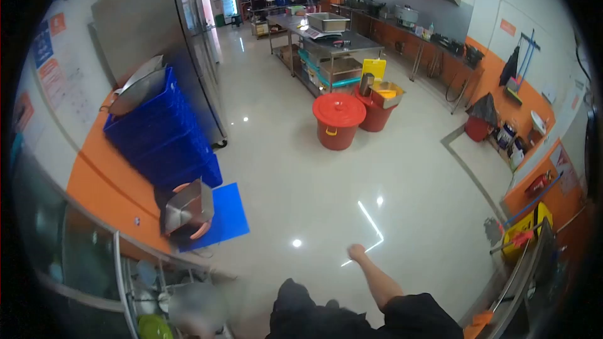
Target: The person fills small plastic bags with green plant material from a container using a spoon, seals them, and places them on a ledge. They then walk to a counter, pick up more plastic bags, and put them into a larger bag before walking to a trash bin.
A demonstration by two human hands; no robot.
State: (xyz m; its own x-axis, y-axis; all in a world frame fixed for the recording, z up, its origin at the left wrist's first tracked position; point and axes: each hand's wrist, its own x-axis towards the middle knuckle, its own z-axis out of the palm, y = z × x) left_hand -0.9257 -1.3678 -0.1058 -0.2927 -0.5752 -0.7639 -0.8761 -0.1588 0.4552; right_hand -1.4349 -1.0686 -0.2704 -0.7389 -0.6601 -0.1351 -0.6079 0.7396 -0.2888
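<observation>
My right hand [357, 252] hangs low over the pale floor in front of me, its fingers curled in, and nothing shows in it. It touches nothing that I can see. My left hand is out of the picture. Ahead stand a red lidded bucket [339, 127] and, just behind it, a second red bucket [377, 119] with a metal pan [387, 95] on top. To the left, a large metal container [188, 207] sits in an orange-pink tub, partly over a blue sheet [229, 216] on the floor.
Blue crates [160, 135] are stacked by the left wall beside a tall steel fridge [198, 56]. A steel worktable [314, 34] holds a scale and a deep pan. A yellow floor sign [529, 229] leans at the right. Shelving with bowls [154, 326] stands low at the left.
</observation>
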